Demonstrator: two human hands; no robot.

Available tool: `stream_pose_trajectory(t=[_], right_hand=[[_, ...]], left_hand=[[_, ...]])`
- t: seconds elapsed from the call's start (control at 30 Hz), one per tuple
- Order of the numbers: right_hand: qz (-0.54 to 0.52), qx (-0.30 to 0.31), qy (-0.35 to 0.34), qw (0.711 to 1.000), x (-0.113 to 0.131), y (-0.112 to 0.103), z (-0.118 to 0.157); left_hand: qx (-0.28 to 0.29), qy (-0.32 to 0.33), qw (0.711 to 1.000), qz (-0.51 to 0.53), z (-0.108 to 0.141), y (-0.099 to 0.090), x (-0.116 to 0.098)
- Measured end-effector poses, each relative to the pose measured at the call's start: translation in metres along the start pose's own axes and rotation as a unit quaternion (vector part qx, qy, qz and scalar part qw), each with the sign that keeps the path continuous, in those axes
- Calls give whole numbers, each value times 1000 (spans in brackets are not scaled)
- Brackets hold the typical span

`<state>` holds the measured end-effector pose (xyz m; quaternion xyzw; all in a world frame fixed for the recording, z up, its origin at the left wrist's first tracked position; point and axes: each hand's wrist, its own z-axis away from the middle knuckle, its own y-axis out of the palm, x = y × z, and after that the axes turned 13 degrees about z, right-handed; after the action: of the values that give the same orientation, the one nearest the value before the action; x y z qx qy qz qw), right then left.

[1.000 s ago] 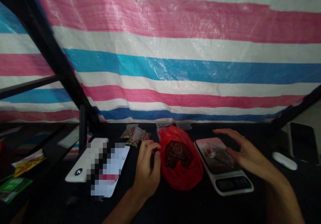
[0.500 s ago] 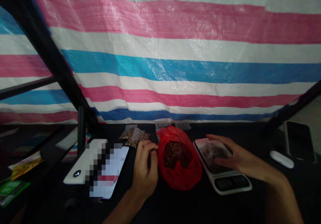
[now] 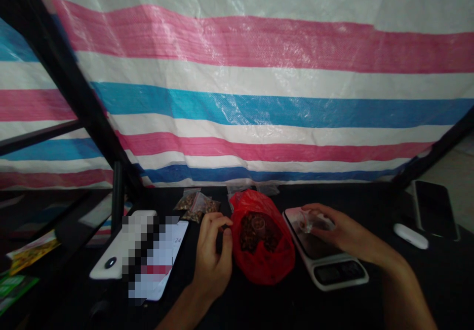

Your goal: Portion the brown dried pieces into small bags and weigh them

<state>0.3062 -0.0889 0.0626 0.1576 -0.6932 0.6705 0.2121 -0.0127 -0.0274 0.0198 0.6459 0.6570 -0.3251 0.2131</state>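
Observation:
My left hand rests at the left side of the red plastic bag, loosely curved, with thumb and fingers apart and nothing seen between them; its fingertips reach the bag's edge. Inside the red bag lie small brown pieces and a small clear cup. Over the plate of the white kitchen scale, my right hand pinches a small clear plastic bag between thumb and fingers. The contents of that small bag are hard to make out.
Filled zip bags and flat clear bags lie along the back. On the left are a white device and a phone. A white case and a dark-screened phone sit at right. Striped sheeting hangs behind.
The fingers of my right hand have closed on the small clear bag and pulled it upright from the scale plate. My left hand has stayed almost in place. The view has shifted slightly.

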Motion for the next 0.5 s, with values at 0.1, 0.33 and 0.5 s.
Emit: stream_pose_trajectory(t=[0.1, 0.33, 0.5], right_hand=[[-97, -61, -33, 993, 29, 7, -7], [-239, -148, -107, 954, 106, 73, -9], [-168, -127, -143, 967, 126, 103, 3]], left_hand=[[39, 32, 998, 23, 1, -2, -2], [151, -13, 986, 64, 6, 2, -3], [113, -106, 984, 84, 8, 5, -1]])
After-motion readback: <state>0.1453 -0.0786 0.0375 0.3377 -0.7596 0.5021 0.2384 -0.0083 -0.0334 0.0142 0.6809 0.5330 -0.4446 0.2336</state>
